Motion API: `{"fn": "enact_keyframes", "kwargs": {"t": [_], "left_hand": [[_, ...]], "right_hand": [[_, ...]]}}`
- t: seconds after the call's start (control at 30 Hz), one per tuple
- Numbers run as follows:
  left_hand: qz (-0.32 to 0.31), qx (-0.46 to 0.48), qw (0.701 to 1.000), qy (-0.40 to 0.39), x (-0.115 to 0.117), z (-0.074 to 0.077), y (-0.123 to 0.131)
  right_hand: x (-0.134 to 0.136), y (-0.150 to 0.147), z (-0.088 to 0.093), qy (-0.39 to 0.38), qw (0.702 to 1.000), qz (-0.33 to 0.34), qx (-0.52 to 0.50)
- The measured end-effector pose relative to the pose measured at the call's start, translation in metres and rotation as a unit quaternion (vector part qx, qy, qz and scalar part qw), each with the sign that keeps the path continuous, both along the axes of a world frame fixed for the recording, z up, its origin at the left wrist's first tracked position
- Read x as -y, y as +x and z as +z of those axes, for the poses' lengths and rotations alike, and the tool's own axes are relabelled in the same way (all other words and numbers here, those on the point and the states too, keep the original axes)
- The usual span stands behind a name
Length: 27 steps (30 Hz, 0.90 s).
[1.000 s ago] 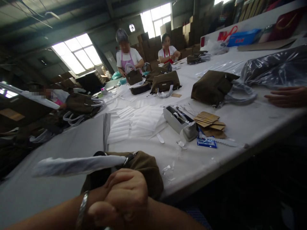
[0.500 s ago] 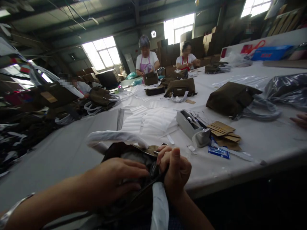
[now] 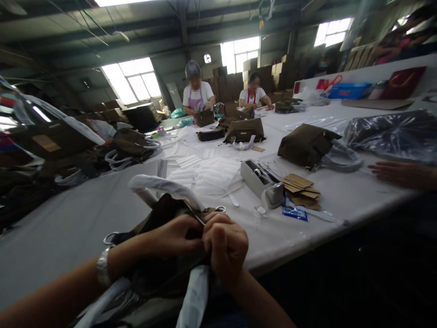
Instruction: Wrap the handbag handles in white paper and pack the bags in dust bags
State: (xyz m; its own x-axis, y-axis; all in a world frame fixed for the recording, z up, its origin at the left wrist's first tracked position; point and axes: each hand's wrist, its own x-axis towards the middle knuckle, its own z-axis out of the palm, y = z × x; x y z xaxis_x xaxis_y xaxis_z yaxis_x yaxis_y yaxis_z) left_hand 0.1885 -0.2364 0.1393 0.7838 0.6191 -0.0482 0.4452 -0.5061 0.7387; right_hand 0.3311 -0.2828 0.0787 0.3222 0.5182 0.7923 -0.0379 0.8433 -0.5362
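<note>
A dark olive handbag (image 3: pixel 164 212) lies at the near edge of the table in front of me, its zipped top gaping. Pale wrapping covers its handles; one handle (image 3: pixel 167 182) arches over the far side. My left hand (image 3: pixel 175 234), with a shiny band at the wrist, is bent at the bag's mouth, thumb and fingers closing on its edge; some fingertips are hidden. My right hand (image 3: pixel 227 243) is closed on the right end of the opening, beside the zipper (image 3: pixel 194 213), and the two hands nearly touch. A metal ring (image 3: pixel 220 209) shows just beyond it.
A grey tape dispenser (image 3: pixel 261 182), brown card tags (image 3: pixel 300 189) and a blue packet (image 3: pixel 295 213) lie right of the bag. White foam sheets (image 3: pixel 211 173) spread behind. Another handbag (image 3: pixel 307 143) stands farther right, near another person's hand (image 3: pixel 403 174). Two co-workers are across the table.
My left hand has shifted from reaching inside the bag to its right end, close against my right hand. The view has turned right, and another person's hand shows more at the right.
</note>
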Motion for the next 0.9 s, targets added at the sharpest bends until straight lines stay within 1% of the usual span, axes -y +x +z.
{"fn": "enact_keyframes", "kwargs": {"t": [0.03,0.07,0.1,0.13,0.2,0.27,0.3,0.33,0.37,0.43,0.47,0.5,0.53,0.57,0.6,0.67,0.7,0.8,0.9], "left_hand": [[-0.006,-0.005,1.0,0.021,0.0,0.006,-0.005],[-0.015,-0.017,0.998,0.059,0.0,0.009,-0.012],[-0.018,-0.037,0.993,0.111,0.0,0.006,-0.02],[-0.022,-0.064,0.984,0.168,0.001,-0.001,-0.029],[-0.037,-0.138,0.958,0.247,0.001,-0.025,-0.046],[-0.04,-0.19,0.942,0.273,-0.002,-0.046,-0.058],[-0.044,-0.198,0.941,0.272,-0.004,-0.051,-0.061],[-0.055,-0.196,0.943,0.262,-0.006,-0.05,-0.063],[-0.064,-0.185,0.95,0.245,-0.008,-0.044,-0.063],[-0.094,-0.151,0.965,0.192,-0.007,-0.019,-0.06],[-0.1,-0.126,0.973,0.166,-0.004,-0.004,-0.056],[-0.093,-0.096,0.98,0.145,0.0,0.01,-0.051],[-0.07,-0.063,0.987,0.133,0.005,0.021,-0.044],[-0.034,-0.031,0.991,0.129,0.011,0.029,-0.038],[0.003,-0.003,0.991,0.135,0.016,0.033,-0.03],[0.059,0.026,0.981,0.184,0.024,0.032,-0.014],[0.067,0.021,0.973,0.218,0.026,0.027,-0.007],[0.051,-0.042,0.951,0.303,0.025,0.012,0.012],[0.06,-0.099,0.938,0.328,0.023,0.005,0.022]], "right_hand": [[-0.001,0.007,-0.002,-0.019,1.0,-0.013,-0.005],[-0.002,0.013,-0.005,-0.041,0.999,-0.022,-0.011],[-0.003,0.017,-0.006,-0.06,0.998,-0.027,-0.017],[-0.004,0.02,-0.008,-0.072,0.997,-0.031,-0.017],[-0.005,0.023,-0.009,-0.077,0.996,-0.044,0.004],[-0.005,0.024,-0.008,-0.081,0.995,-0.054,0.034],[-0.005,0.025,-0.007,-0.092,0.993,-0.056,0.044],[-0.004,0.028,-0.006,-0.108,0.991,-0.062,0.05],[-0.003,0.032,-0.006,-0.123,0.988,-0.076,0.058],[-0.002,0.043,-0.006,-0.145,0.976,-0.13,0.094],[-0.001,0.049,-0.006,-0.159,0.968,-0.154,0.115],[0.0,0.055,-0.006,-0.182,0.96,-0.163,0.134],[0.0,0.06,-0.006,-0.215,0.953,-0.15,0.15],[0.001,0.065,-0.006,-0.255,0.946,-0.118,0.163],[0.001,0.067,-0.005,-0.292,0.938,-0.079,0.172],[0.002,0.067,-0.003,-0.335,0.926,-0.021,0.173],[0.002,0.065,-0.002,-0.338,0.927,-0.01,0.163],[0.001,0.057,-0.002,-0.331,0.939,-0.009,0.096],[0.002,0.051,-0.005,-0.327,0.944,-0.011,0.041]]}}
